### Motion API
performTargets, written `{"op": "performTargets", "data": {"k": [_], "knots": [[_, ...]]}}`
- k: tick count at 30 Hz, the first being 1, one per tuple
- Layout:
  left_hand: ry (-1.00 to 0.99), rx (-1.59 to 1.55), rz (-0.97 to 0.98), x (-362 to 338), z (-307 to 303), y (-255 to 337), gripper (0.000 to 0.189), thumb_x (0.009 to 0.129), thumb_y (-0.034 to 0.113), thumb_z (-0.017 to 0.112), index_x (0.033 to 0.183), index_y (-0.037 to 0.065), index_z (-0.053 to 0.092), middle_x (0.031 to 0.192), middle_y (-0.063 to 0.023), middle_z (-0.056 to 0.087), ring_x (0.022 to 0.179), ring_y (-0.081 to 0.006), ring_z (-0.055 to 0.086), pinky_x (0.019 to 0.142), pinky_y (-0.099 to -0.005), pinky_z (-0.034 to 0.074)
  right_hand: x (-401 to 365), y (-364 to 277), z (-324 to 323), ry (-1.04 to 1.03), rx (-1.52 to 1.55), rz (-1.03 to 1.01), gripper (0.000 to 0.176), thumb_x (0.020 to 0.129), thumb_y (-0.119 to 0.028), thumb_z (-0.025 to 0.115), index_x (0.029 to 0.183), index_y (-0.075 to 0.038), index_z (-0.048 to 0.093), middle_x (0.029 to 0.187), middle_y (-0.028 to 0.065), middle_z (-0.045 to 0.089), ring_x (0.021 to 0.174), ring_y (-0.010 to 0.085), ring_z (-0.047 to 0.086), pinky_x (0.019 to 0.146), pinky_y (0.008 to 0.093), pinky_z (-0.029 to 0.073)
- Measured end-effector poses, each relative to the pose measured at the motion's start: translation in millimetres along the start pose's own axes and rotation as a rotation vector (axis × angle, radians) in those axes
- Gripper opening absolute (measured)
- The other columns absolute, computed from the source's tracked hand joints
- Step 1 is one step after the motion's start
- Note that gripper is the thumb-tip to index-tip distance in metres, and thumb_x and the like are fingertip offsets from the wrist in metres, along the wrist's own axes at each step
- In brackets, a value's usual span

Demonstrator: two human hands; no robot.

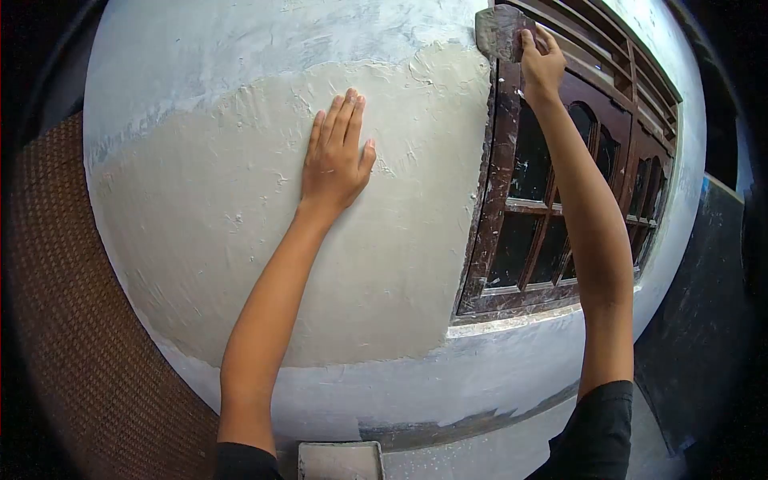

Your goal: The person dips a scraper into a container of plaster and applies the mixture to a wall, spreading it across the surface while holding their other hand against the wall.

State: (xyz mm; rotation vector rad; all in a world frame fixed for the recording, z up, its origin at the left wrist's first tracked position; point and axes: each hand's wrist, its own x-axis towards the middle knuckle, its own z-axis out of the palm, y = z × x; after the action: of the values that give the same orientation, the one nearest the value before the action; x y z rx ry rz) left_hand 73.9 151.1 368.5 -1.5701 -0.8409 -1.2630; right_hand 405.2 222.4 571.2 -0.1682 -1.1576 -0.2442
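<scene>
Far left: woven brown panel (56, 272), beside the curved-looking wall (264, 40).

Left to centre: beige coat (208, 192), broad and continuous across the middle of the wall, reaching the window edge at right. By appearance, coverage well advanced here; finish judged incomplete, with raised ridges, flecks and small lumps, mostly in the upper part. Upper border ragged. Bluish-white bands above and below, without beige. Grey patch (432, 438) low on the wall, likewise without it.

Low centre, at the wall's foot: rectangular tray (339, 444), only partly in view; depth of contents not clear.

Centre: left hand (332, 164), open, fingers extended, laid flat against the beige coat.

Upper right: right hand (546, 68), raised, closed in a pinch on a flat scraper (496, 34). Scraper at the top left corner of the dark wooden window (500, 168), over the coat's edge. Pale smears and specks on frame and panes.

Far right: dark panel (696, 304), upright.
</scene>
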Motion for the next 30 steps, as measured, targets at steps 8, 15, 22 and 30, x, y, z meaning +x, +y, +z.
{"op": "performTargets", "data": {"k": [8,15,22,30], "knots": [[-0.01,0.035,-0.005,0,-1,-1,0.064,0.094,0.026,0.05,0.152,0.007,0.031,0.158,-0.0088,0.032,0.147,-0.0237,0.026,0.121,-0.0452,0.019,-3,-14,-20,-0.15,0.093,0.063,0.035,0.095,-0.016,0.067,0.126,-0.002,0.063,0.106,0.0064,0.07,0.093,0.0101,0.064,0.081,0.0226,0.049],[-0.006,0.025,0.001,0,0,0,0.063,0.094,0.024,0.05,0.152,0.007,0.031,0.158,-0.0101,0.031,0.146,-0.0254,0.027,0.121,-0.0462,0.02,11,-12,-19,-0.273,-0.209,0.016,0.035,0.095,-0.017,0.066,0.127,-0.003,0.063,0.107,0.0072,0.071,0.093,0.0103,0.065,0.081,0.0223,0.05],[-0.01,0.004,0.005,0,-2,0,0.062,0.095,0.023,0.049,0.152,0.007,0.03,0.157,-0.0114,0.032,0.146,-0.027,0.028,0.12,-0.0473,0.02,12,-22,-8,-0.32,-0.11,-0.036,0.033,0.095,-0.018,0.066,0.125,-0.003,0.065,0.107,0.0079,0.071,0.092,0.0108,0.065,0.082,0.0226,0.051],[-0.01,-0.001,0.003,0,-3,0,0.062,0.095,0.023,0.049,0.152,0.007,0.03,0.157,-0.0114,0.032,0.146,-0.027,0.029,0.12,-0.0473,0.021,7,-31,-2,-0.087,-0.201,-0.013,0.032,0.095,-0.019,0.066,0.124,-0.005,0.067,0.099,0.0067,0.072,0.084,0.0077,0.063,0.071,0.0219,0.049]]}}
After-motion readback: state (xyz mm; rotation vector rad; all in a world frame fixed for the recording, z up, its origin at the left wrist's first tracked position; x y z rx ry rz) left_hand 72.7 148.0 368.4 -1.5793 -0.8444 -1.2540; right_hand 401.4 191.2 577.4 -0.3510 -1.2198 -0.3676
